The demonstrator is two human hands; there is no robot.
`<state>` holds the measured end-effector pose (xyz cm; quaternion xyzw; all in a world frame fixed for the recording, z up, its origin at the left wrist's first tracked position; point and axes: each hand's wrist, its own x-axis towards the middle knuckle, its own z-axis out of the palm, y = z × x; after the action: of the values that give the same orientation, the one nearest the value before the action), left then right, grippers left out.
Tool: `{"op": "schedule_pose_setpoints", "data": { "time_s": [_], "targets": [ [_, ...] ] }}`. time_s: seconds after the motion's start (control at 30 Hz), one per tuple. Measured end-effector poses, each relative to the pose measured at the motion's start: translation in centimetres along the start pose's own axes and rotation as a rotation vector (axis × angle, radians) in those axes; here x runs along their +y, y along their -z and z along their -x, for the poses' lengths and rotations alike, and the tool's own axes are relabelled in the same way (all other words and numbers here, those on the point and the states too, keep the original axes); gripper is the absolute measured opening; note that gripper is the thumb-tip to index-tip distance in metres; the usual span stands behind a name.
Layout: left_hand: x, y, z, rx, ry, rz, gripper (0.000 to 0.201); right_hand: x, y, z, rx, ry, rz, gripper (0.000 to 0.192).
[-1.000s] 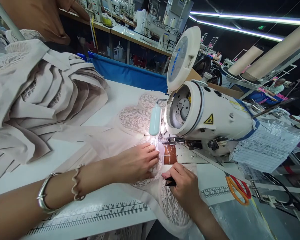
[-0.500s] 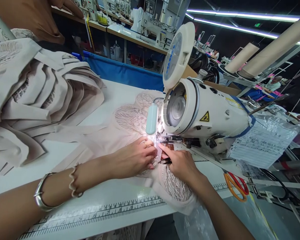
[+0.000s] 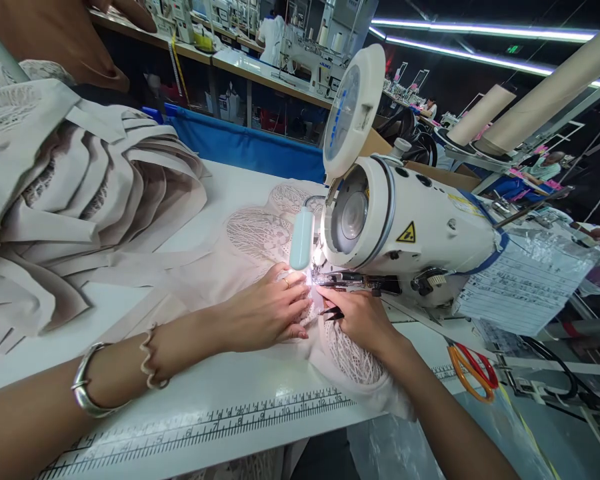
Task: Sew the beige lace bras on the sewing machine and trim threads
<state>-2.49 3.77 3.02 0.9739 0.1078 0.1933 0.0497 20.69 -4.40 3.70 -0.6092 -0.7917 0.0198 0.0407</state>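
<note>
My left hand [image 3: 275, 308] lies on pale pink lace fabric [image 3: 260, 233], just left of the needle area, with its fingers spread on the cloth. My right hand [image 3: 363, 320] is closed around small thread snips [image 3: 334, 313] whose dark blades stick out to the left. Its index finger reaches to the fabric edge beside the presser foot [image 3: 323, 279]. A bright lamp lights that spot on the white sewing machine [image 3: 415, 213]. Another part of the garment, with a lace panel [image 3: 353, 350], hangs over the table's front edge under my right wrist. The needle tip cannot be made out.
A tall pile of pale pink fabric pieces [image 3: 95, 180] fills the table's left side. A printed ruler [image 3: 215, 423] runs along the front edge. Orange-handled scissors [image 3: 467, 373] hang at the right. Thread cones [image 3: 485, 117] stand behind the machine. Another person's arm [image 3: 135, 13] shows at upper left.
The fingers of my left hand have spread out more. My right hand has shifted slightly up, and the snips' blades have turned a little. The lace near my right wrist has moved slightly.
</note>
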Motion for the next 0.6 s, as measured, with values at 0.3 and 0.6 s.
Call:
{"op": "schedule_pose_setpoints", "data": {
  "time_s": [0.3, 0.6],
  "targets": [
    [-0.6, -0.2, -0.1, -0.064, -0.048, -0.032, 0.041, 0.5, 0.3, -0.4, -0.066, -0.008, -0.020, 0.054],
    [-0.4, -0.4, -0.2, -0.066, -0.045, -0.008, 0.051, 1.1, 0.9, 0.3, 0.003, -0.074, -0.073, 0.038]
  ]
}}
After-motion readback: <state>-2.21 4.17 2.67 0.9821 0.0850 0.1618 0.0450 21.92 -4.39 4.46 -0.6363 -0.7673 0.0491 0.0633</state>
